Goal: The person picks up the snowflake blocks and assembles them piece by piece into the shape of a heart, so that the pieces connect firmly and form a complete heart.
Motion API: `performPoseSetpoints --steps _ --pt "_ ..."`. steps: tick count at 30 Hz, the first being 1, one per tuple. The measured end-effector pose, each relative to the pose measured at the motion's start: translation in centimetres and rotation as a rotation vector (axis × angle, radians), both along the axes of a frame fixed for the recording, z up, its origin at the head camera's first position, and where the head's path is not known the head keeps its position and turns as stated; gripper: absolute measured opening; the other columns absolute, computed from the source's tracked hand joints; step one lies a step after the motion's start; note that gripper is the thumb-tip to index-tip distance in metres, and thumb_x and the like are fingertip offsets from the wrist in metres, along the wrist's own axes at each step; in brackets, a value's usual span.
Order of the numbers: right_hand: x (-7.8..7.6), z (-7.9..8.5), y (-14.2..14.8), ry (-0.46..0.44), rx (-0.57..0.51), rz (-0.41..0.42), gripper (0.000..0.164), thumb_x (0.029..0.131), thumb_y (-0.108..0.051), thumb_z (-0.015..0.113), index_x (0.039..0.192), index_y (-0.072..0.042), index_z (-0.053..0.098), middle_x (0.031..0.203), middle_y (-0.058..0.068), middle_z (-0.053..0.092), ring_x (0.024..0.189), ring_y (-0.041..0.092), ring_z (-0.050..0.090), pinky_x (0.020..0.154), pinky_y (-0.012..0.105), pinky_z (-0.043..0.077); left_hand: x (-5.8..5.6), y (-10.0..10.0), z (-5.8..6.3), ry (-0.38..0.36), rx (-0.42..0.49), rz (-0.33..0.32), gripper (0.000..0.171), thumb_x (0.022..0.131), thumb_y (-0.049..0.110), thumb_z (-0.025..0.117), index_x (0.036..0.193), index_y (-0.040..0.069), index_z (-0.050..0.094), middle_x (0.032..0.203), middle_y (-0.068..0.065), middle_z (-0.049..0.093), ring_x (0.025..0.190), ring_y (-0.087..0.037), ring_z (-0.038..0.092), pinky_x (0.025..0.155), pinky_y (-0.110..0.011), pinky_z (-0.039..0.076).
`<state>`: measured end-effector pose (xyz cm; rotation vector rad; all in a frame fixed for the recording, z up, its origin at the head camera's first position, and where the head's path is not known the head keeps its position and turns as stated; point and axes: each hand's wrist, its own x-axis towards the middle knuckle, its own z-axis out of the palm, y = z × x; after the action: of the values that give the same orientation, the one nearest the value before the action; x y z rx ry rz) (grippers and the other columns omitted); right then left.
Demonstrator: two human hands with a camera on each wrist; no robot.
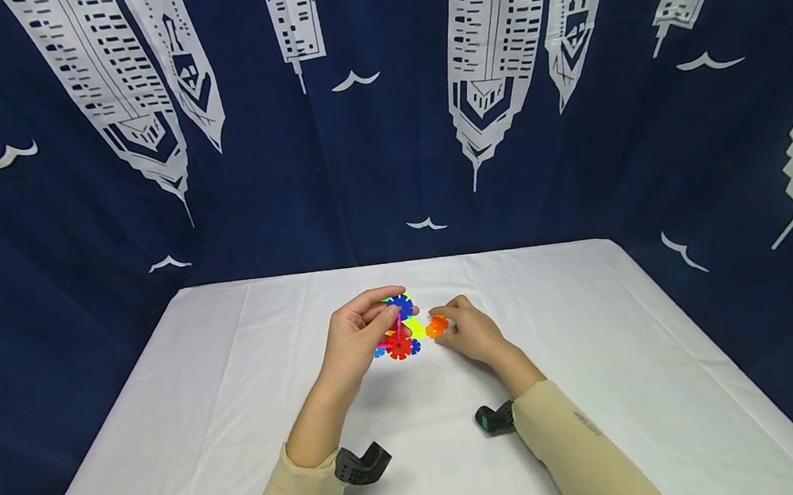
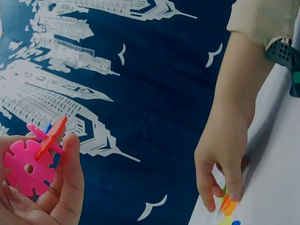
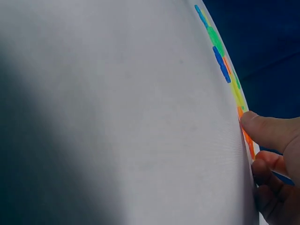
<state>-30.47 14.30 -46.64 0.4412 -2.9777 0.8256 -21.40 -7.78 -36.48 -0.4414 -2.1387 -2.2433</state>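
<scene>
My left hand [image 1: 353,339] is raised and grips a small cluster of notched plastic discs joined at angles. A pink disc [image 2: 18,159] faces the left wrist view, with a red disc [image 2: 51,138] slotted across it. The blue disc [image 1: 400,306] shows at the fingertips in the head view; fingers hide part of the cluster. My right hand [image 1: 475,331] is low at the table, its thumb and fingers pinching an orange disc [image 1: 436,326] at the edge of a loose group of discs. In the right wrist view the thumb [image 3: 265,129] presses on the orange disc.
Several loose discs lie flat beside the right hand, among them a yellow disc [image 1: 415,328], a green disc [image 3: 215,41] and a dark blue disc [image 3: 221,64]. A white cloth covers the table [image 1: 241,422]. Behind it hangs a navy curtain [image 1: 360,163] with white building prints.
</scene>
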Motion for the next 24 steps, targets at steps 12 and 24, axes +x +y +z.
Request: performPoseSetpoints --steps 12,24 --pt "0.3 -1.0 0.3 0.018 -0.047 -0.056 0.024 0.087 -0.022 0.079 0.107 -0.011 0.073 0.103 0.006 0.057 0.082 0.017 0.052 0.075 0.028 0.043 -0.1 0.1 -0.1 0.009 0.007 -0.019 0.027 0.099 0.009 0.061 0.125 0.006 0.065 0.111 -0.018 0.074 0.074 -0.011 0.071 0.074 -0.024 0.061" --pt "1.6 -1.4 1.2 0.034 -0.334 -0.025 0.027 0.084 -0.018 0.081 0.107 -0.013 0.069 0.1 0.005 0.063 0.083 0.014 0.055 0.075 0.024 0.047 0.0 0.2 0.0 0.006 -0.023 -0.002 0.026 0.1 0.007 0.059 0.124 0.007 0.066 0.112 -0.017 0.074 0.079 -0.011 0.071 0.076 -0.023 0.061"
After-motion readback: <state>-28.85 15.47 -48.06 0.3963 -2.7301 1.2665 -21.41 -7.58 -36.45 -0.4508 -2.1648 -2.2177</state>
